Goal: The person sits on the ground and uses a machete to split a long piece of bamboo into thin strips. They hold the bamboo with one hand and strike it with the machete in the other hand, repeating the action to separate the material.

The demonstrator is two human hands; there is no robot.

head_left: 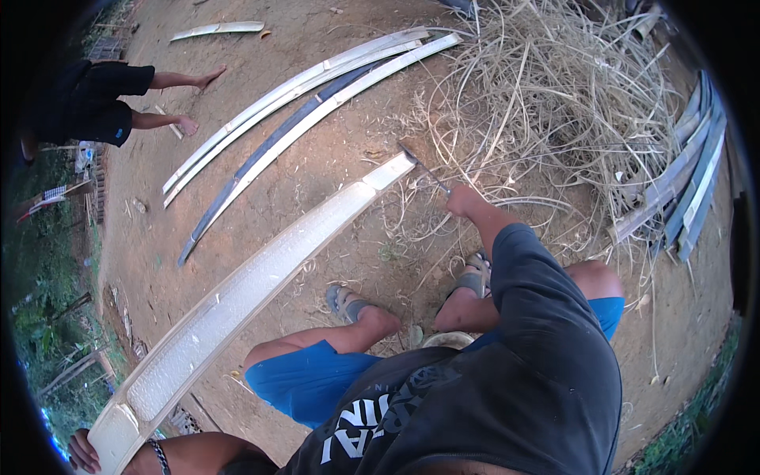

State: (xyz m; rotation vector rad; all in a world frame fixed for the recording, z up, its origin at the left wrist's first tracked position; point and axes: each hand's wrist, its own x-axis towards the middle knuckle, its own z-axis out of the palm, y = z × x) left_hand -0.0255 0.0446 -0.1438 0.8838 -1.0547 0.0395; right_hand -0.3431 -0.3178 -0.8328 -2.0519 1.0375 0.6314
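A long split bamboo piece (253, 273), its pale hollow side facing up, slants from the lower left toward the middle of the ground. My left hand (83, 453) grips its near end, fingers curled around the edge. At the far end, a thin dark-bladed knife (430, 174) lies against the bamboo's tip. My right hand (461, 201) is closed around the knife's handle, which the fist hides. My right arm stretches forward over my right foot.
Several bamboo strips (297, 91) lie ahead on the dirt. A tangled heap of shavings (554, 103) spreads at the far right, beside more dark strips (689, 182). Another person's bare leg (178, 79) shows at the left. My sandalled feet (352, 305) rest near the knife side.
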